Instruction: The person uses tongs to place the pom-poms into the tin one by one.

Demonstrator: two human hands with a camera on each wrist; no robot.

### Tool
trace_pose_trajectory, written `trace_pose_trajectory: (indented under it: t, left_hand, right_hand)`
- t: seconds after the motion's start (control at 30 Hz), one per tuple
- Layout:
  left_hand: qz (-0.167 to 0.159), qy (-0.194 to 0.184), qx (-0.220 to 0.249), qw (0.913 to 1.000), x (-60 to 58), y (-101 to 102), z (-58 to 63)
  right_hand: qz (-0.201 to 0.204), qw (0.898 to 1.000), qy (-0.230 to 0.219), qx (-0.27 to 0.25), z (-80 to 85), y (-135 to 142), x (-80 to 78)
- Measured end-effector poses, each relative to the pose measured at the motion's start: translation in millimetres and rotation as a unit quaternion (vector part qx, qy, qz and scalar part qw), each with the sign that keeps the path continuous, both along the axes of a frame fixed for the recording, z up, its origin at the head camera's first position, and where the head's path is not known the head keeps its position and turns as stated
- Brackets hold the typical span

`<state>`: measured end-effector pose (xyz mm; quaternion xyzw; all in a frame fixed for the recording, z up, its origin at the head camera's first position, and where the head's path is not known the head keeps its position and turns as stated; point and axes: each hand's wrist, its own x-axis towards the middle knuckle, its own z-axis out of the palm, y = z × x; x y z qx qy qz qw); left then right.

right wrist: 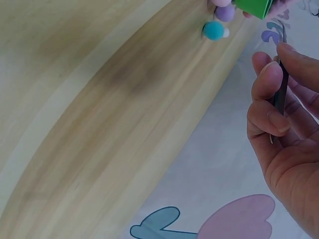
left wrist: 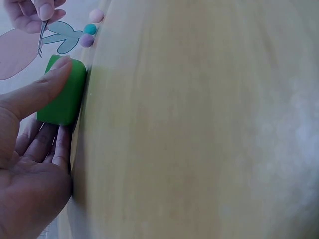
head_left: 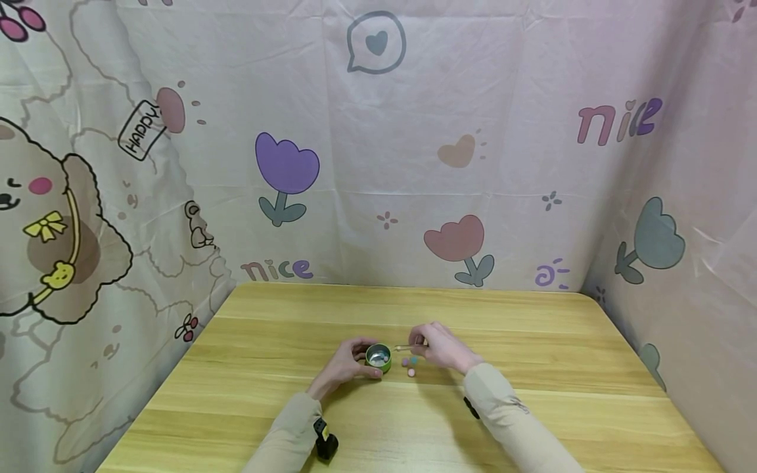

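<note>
A small round green tin with a silvery inside stands on the table, a pale little ball in it. My left hand holds the tin from the left, its thumb on the near side and fingers behind. Just right of the tin, my right hand pinches curved-tip tweezers between thumb and fingers. Their bent tips point toward the tin and show nothing between them. Below the tweezers lie a purple ball, a teal ball and a pink ball.
The wooden table reaches back to a printed cloth hung behind it, with more cloth at both sides. A tiny white ball shows beside the teal one in the right wrist view. A black strap device sits on the left forearm.
</note>
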<state>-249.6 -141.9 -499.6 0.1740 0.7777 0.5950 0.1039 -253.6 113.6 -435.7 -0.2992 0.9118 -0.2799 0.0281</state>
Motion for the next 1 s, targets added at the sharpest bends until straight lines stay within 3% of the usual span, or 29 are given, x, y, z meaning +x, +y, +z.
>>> trace_pose_trajectory:
  t: [1.0]
  left_hand:
    - [-0.005, 0.006, -0.005, 1.0, -0.1, -2.5, -1.1]
  right_hand:
    - [-0.022, 1.0, 0.004, -0.004, -8.1, 26.7, 9.4]
